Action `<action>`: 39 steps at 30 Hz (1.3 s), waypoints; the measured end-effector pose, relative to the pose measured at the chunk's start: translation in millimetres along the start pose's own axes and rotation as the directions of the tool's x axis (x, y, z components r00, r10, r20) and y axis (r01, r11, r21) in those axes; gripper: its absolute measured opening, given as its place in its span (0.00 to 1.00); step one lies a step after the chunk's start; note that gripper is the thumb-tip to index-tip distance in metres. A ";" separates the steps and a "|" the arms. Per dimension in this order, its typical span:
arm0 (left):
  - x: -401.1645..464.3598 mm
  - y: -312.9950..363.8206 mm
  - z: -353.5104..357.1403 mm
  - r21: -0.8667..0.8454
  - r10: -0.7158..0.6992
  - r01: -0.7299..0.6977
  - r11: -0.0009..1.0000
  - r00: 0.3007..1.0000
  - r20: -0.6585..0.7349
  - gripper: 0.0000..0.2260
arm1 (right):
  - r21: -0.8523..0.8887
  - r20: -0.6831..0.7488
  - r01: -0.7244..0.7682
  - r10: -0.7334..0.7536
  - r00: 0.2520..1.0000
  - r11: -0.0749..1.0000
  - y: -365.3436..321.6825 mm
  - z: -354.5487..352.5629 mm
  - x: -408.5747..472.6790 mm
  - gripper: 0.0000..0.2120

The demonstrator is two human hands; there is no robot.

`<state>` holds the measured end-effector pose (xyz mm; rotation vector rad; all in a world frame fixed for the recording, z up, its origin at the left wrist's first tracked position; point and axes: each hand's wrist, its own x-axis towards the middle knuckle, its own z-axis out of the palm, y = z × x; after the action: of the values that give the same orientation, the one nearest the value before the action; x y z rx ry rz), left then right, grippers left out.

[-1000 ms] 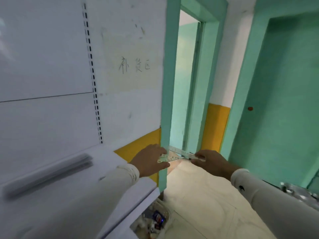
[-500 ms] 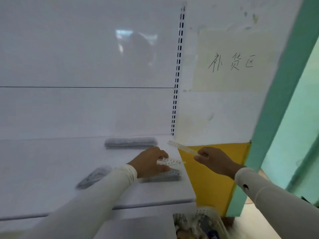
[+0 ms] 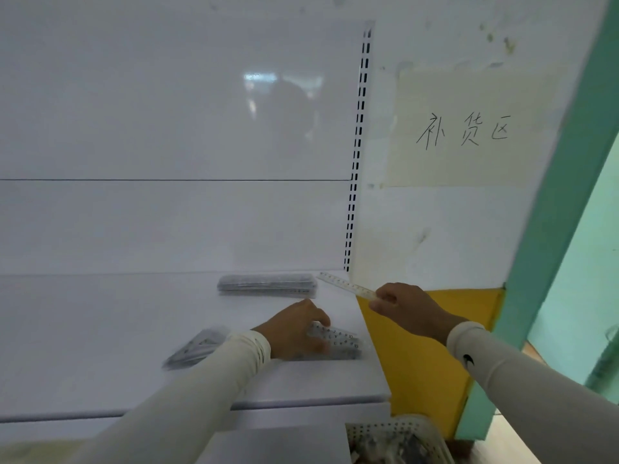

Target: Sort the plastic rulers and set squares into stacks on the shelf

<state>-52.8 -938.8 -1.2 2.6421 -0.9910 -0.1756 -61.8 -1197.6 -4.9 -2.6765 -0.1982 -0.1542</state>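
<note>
The clear ruler point(image 3: 346, 285) hangs over the shelf's point(image 3: 100, 329) back right corner, pinched at its near end by the right hand point(image 3: 407, 308). It looks light, thin and slick, likely to flex, so a grip at one end by the flat faces suits it. The left hand point(image 3: 294, 331) pinches a set square point(image 3: 338, 339) onto the stack at the front right edge point(image 3: 335, 351). The ruler stack point(image 3: 268, 285) lies along the back edge, and a blurred set square stack point(image 3: 196, 346) sits left of the hand. Piece counts are unreadable; the basket point(image 3: 398, 440) below is cut off.
</note>
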 end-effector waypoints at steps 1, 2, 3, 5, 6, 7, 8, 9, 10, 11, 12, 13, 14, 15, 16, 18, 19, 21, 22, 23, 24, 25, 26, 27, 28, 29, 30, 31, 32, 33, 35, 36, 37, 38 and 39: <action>0.8 -0.2 0.2 0.010 0.007 -0.007 1.000 1.000 0.007 0.20 | -0.002 -0.002 -0.004 0.004 1.000 1.000 -0.2 0.8 -0.3 0.15; 1.2 -1.0 0.9 0.016 0.011 -0.011 1.000 1.000 0.010 0.20 | -0.002 -0.003 -0.008 0.008 1.000 1.000 0.3 1.5 -0.8 0.15; 1.9 -1.6 1.4 0.018 0.012 -0.013 1.000 1.000 0.011 0.20 | -0.001 -0.006 -0.012 0.012 1.000 1.000 0.8 1.6 -1.4 0.16; 3.9 -3.1 2.5 0.018 0.029 -0.029 0.999 0.999 0.016 0.21 | 0.007 -0.015 -0.020 0.020 1.000 1.000 1.2 0.5 -2.1 0.15; 4.7 -3.8 2.9 0.025 0.039 -0.040 0.999 0.999 0.023 0.21 | 0.012 -0.019 -0.024 0.024 1.000 1.000 0.8 -0.2 -2.1 0.13; 5.4 -4.2 3.3 0.032 0.045 -0.046 0.998 0.999 0.032 0.21 | 0.016 -0.022 -0.027 0.027 0.999 1.000 -0.7 -1.1 -2.2 0.13; 6.1 -5.5 4.3 0.037 0.047 -0.048 0.998 0.998 0.035 0.21 | 0.022 -0.024 -0.025 0.026 0.999 0.999 -1.7 -1.6 -1.8 0.13; 6.8 -7.4 5.5 0.038 0.053 -0.054 0.998 0.998 0.033 0.21 | 0.022 -0.025 -0.024 0.025 0.999 0.999 -2.4 -1.6 -1.1 0.13; 7.3 -9.4 6.7 0.033 0.057 -0.058 0.998 0.998 0.029 0.21 | 0.020 -0.026 -0.024 0.024 0.999 1.000 -2.5 -1.2 0.3 0.12; 6.9 -11.9 7.4 0.018 0.059 -0.060 0.998 0.998 0.023 0.23 | 0.013 -0.028 -0.023 0.023 0.999 1.000 -2.6 -1.1 2.1 0.10; 6.1 -15.6 7.2 -0.010 0.052 -0.052 0.999 0.999 0.017 0.24 | 0.002 -0.031 -0.024 0.024 0.999 1.000 -2.9 -1.1 4.7 0.08; 4.7 -19.8 5.6 -0.045 0.037 -0.036 0.998 0.999 0.010 0.26 | -0.012 -0.034 -0.025 0.024 0.999 1.000 -4.2 -1.3 8.1 0.09; 2.4 -25.6 2.4 -0.076 0.013 -0.012 0.997 1.000 0.003 0.27 | -0.025 -0.039 -0.026 0.025 0.999 0.999 -6.6 -1.0 12.5 0.12; -0.4 -32.4 -2.0 -0.094 -0.010 0.009 0.996 1.000 -0.009 0.27 | -0.037 -0.042 -0.025 0.024 0.999 0.999 -9.8 -0.6 17.4 0.15; -4.3 -40.5 -7.3 -0.103 -0.034 0.031 0.994 0.999 -0.027 0.27 | -0.050 -0.042 -0.021 0.018 0.999 0.999 -14.6 0.1 22.8 0.17; -16.3 -59.6 -18.7 -0.124 -0.086 0.076 0.989 0.993 -0.075 0.25 | -0.075 -0.027 0.004 -0.006 1.000 0.997 -29.7 2.8 33.7 0.18; -23.6 -69.8 -24.7 -0.137 -0.116 0.102 0.985 0.988 -0.098 0.24 | -0.079 -0.020 0.021 -0.022 1.000 0.997 -38.6 5.3 39.7 0.19; -37.8 -92.8 -34.3 -0.148 -0.178 0.158 0.976 0.975 -0.134 0.23 | -0.090 -0.006 0.056 -0.056 0.998 0.994 -58.1 12.3 52.5 0.20; -44.6 -105.4 -38.1 -0.147 -0.212 0.191 0.971 0.966 -0.147 0.23 | -0.103 -0.001 0.073 -0.074 0.997 0.992 -68.0 16.6 59.2 0.20; -51.7 -118.1 -41.3 -0.148 -0.250 0.227 0.963 0.955 -0.163 0.23 | -0.119 0.005 0.091 -0.092 0.996 0.989 -77.8 21.3 66.4 0.20; -58.7 -131.2 -44.1 -0.152 -0.291 0.265 0.952 0.940 -0.180 0.23 | -0.132 0.014 0.104 -0.103 0.995 0.986 -87.0 26.3 73.7 0.21; -65.9 -143.5 -46.9 -0.154 -0.329 0.302 0.941 0.923 -0.198 0.23 | -0.138 0.025 0.115 -0.113 0.993 0.984 -96.1 31.2 80.5 0.22; -72.8 -154.6 -49.7 -0.152 -0.362 0.335 0.930 0.907 -0.216 0.23 | -0.141 0.035 0.123 -0.120 0.992 0.982 -104.7 35.6 86.9 0.22; -79.0 -164.7 -52.3 -0.146 -0.387 0.362 0.921 0.892 -0.231 0.23 | -0.145 0.042 0.132 -0.128 0.991 0.980 -113.0 39.4 92.8 0.22; -84.4 -173.7 -53.9 -0.136 -0.408 0.385 0.913 0.882 -0.238 0.24 | -0.152 0.049 0.140 -0.134 0.990 0.978 -121.0 42.7 97.9 0.22; -88.8 -181.1 -55.2 -0.117 -0.421 0.405 0.907 0.875 -0.240 0.24 | -0.161 0.052 0.147 -0.140 0.989 0.976 -128.0 45.9 102.5 0.22; -91.8 -188.2 -56.2 -0.091 -0.429 0.420 0.903 0.871 -0.240 0.25 | -0.168 0.051 0.152 -0.145 0.988 0.974 -134.3 49.0 106.8 0.22; -93.9 -194.7 -57.2 -0.057 -0.431 0.430 0.901 0.871 -0.237 0.26 | -0.172 0.050 0.153 -0.146 0.988 0.973 -139.6 52.5 110.8 0.22; -94.5 -200.9 -57.4 -0.024 -0.433 0.440 0.898 0.872 -0.230 0.27 | -0.173 0.054 0.151 -0.144 0.988 0.973 -143.7 56.2 113.4 0.22; -94.6 -206.6 -56.8 0.008 -0.434 0.447 0.895 0.873 -0.223 0.28 | -0.174 0.059 0.150 -0.141 0.988 0.973 -146.8 60.2 115.3 0.22; -93.8 -214.7 -52.1 0.060 -0.448 0.466 0.883 0.873 -0.190 0.29 | -0.177 0.071 0.144 -0.134 0.988 0.974 -149.5 66.9 117.9 0.22; -93.6 -216.3 -47.2 0.081 -0.459 0.476 0.876 0.873 -0.163 0.29 | -0.179 0.075 0.140 -0.129 0.989 0.974 -149.5 68.5 118.5 0.22; -93.5 -217.0 -40.8 0.100 -0.463 0.479 0.872 0.874 -0.145 0.29 | -0.180 0.080 0.137 -0.124 0.989 0.974 -148.8 68.8 119.2 0.22; -93.7 -217.7 -34.1 0.115 -0.460 0.477 0.871 0.876 -0.144 0.29 | -0.185 0.082 0.136 -0.122 0.989 0.973 -148.2 68.4 120.2 0.22; -94.0 -218.0 -29.4 0.124 -0.452 0.473 0.872 0.877 -0.161 0.28 | -0.194 0.084 0.137 -0.122 0.989 0.971 -147.3 67.6 121.8 0.22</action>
<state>18.1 -714.6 -45.3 2.9546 -0.3224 -0.0314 38.9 -1022.8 15.0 -2.8713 -0.4003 -0.1251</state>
